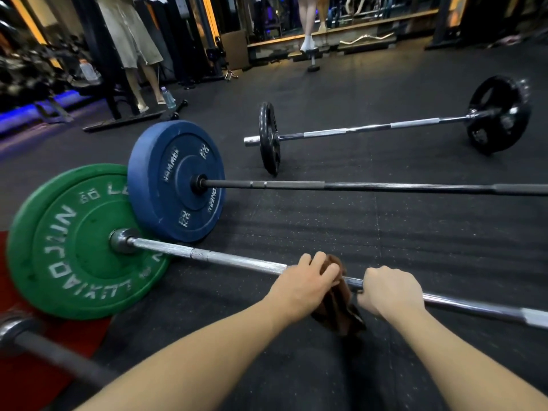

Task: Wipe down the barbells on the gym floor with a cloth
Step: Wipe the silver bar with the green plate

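my left hand (308, 277) bunches the brown cloth (338, 307) over the silver barbell (237, 259) lying on the gym floor (385, 232), fingers (318, 259) curled round both. my right hand (388, 289) grips the bare shaft just beside it. the cloth looks soft and limp, the bar stiff, heavy, probably slick, so i'd keep the cloth wrapped round it.

1. I am seeing black speckled rubber flooring (385, 238) stretching across the whole room.
2. A red mat (20, 378) is lying on it at the lower left edge.
3. A person in a pale skirt (130, 34) is standing at the upper left, beside a dark rack upright (102, 72).
4. A clear water bottle (168, 97) is standing upright just beside that person's feet.
5. A blue light strip (29, 109) is glowing along the far left.
6. Another pair of legs (308, 22) is showing by the mirrored wall (370, 10) at the top.
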A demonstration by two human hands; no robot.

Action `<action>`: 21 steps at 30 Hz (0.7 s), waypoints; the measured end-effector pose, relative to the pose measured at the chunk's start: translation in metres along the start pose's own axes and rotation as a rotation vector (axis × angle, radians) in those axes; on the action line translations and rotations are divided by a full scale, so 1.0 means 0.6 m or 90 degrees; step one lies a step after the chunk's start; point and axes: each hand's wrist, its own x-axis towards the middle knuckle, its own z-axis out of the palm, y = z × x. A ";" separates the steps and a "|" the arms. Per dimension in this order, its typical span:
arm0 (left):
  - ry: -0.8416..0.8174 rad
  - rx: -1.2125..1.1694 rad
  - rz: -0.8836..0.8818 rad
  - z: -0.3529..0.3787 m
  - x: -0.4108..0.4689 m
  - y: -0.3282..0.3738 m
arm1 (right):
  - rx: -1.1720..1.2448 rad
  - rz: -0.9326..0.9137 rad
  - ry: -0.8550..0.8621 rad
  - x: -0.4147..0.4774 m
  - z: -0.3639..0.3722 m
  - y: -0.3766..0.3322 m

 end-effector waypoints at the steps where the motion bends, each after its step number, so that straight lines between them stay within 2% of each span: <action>1: 0.004 0.028 0.032 0.002 -0.003 -0.017 | -0.003 0.001 0.006 0.000 0.000 0.000; 6: -0.026 0.071 0.042 -0.005 -0.047 -0.097 | -0.013 -0.010 0.005 -0.001 0.005 0.001; 11: -0.049 0.104 -0.075 -0.022 -0.081 -0.156 | -0.011 -0.013 0.003 0.001 0.003 0.003; 15: -0.088 0.097 -0.145 -0.015 -0.081 -0.125 | -0.014 -0.017 0.006 0.003 0.003 0.004; 18: -0.096 0.087 -0.094 -0.009 -0.072 -0.097 | -0.018 -0.015 0.010 0.005 0.004 0.004; 21: -0.058 0.089 -0.037 -0.006 -0.054 -0.078 | -0.023 -0.015 0.010 0.005 0.003 0.004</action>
